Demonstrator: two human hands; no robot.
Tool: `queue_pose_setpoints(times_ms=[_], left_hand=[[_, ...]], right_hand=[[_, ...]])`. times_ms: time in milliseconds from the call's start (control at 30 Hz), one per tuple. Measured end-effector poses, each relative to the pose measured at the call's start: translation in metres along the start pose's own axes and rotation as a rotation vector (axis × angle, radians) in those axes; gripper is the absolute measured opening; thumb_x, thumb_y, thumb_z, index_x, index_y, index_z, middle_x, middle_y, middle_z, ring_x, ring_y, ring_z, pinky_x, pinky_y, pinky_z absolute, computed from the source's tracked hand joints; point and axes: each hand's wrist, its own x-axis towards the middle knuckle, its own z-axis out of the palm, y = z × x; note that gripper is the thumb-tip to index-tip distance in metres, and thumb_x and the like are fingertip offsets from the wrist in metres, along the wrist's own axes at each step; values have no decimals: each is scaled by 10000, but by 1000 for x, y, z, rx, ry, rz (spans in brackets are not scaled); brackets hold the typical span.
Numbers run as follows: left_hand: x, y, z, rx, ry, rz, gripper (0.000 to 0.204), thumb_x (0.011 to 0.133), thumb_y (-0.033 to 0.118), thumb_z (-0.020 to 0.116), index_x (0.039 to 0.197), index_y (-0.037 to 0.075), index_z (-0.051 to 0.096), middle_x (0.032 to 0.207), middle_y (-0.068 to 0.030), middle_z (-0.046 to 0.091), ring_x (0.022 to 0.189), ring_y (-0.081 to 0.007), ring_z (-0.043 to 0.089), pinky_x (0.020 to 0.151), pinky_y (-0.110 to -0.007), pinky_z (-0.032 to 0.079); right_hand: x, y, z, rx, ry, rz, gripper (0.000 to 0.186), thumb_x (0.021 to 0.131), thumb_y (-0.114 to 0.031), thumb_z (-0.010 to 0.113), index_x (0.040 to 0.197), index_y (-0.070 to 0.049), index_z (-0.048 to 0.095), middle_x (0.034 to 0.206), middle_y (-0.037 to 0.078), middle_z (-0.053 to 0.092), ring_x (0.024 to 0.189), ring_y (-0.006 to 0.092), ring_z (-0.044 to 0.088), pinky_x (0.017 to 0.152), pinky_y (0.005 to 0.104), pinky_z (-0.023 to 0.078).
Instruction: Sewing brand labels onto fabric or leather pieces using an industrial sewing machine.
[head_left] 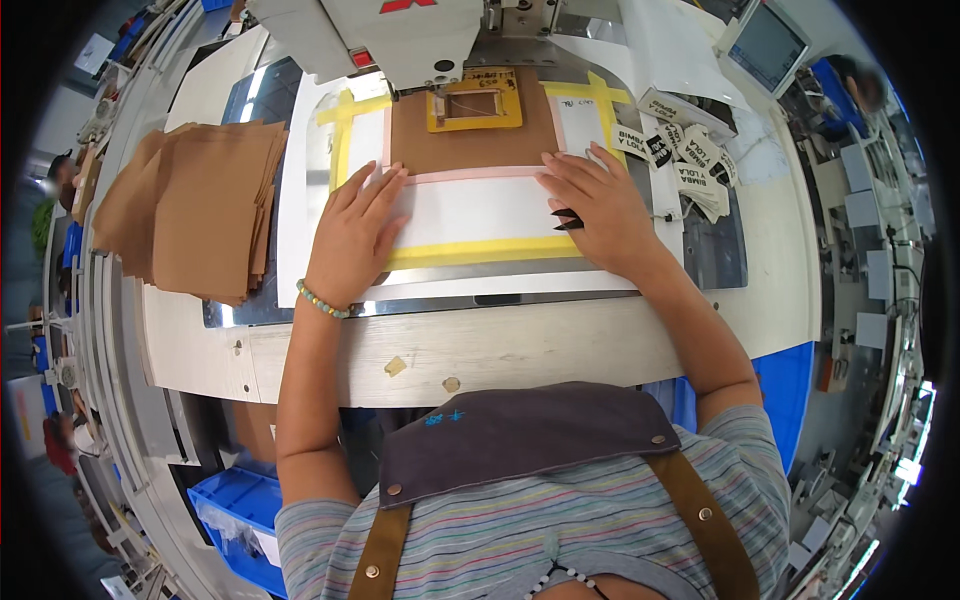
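A brown fabric piece lies flat on a white board edged with pink and yellow tape. My left hand rests on the board with fingers stretched out, fingertips at the fabric's near left corner. At the near right corner, fingertips of my right hand press on the fabric's edge. Black pointed snips stick out from under that palm; their handles are hidden. Over the fabric's far part sits a yellow frame with a rectangular opening, beneath the sewing machine's head.
Brown fabric pieces are stacked at the left. On the right lie several printed labels beside an open white box. A screen stands at the far right. Blue bins sit below the table.
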Motion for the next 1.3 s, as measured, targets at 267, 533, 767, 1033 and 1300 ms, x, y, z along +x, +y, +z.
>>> queue_pose_setpoints(times_ms=[267, 533, 767, 1033, 1300], left_hand=[[0, -2, 1, 35, -20, 10, 596, 961, 95, 677, 1537, 92, 523, 1546, -96, 567, 1483, -364, 443, 1207, -467, 388], [0, -6, 4, 34, -63, -15, 565, 995, 144, 663, 1539, 90, 522, 1522, -98, 592, 1473, -355, 460, 1204, -470, 391], [-1, -1, 2, 62, -17, 15, 531, 972, 101, 679, 1490, 64, 567, 1462, -113, 637, 1432, -348, 506, 1180, -460, 420], [0, -4, 4, -30, 23, 5, 469, 960, 75, 690, 1422, 28, 623, 1393, -176, 663, 1344, -366, 580, 1129, -452, 474], [-2, -5, 3, -60, 42, 3, 477, 943, 68, 712, 1411, 31, 630, 1397, -135, 672, 1338, -358, 585, 1123, -452, 479]], right_hand=[[4, 3, 8, -76, 114, 83, 587, 894, -64, 673, 1469, -86, 554, 1520, 89, 575, 1447, 264, 480, 1222, 539, 333], [-1, 2, 9, -106, -6, 78, 564, 889, -75, 650, 1449, -65, 585, 1534, 93, 572, 1476, 253, 460, 1244, 525, 305], [-4, 0, 9, -77, 51, 54, 529, 837, -60, 670, 1365, -52, 654, 1475, 96, 619, 1417, 262, 522, 1238, 515, 325], [-4, 3, 12, -65, 98, 39, 547, 794, -52, 692, 1340, -49, 662, 1448, 94, 637, 1368, 258, 562, 1230, 517, 339], [16, 11, -46, 144, 242, 346, 379, 895, -74, 656, 1271, -81, 701, 1281, 105, 703, 1140, 305, 682, 1021, 451, 518]])
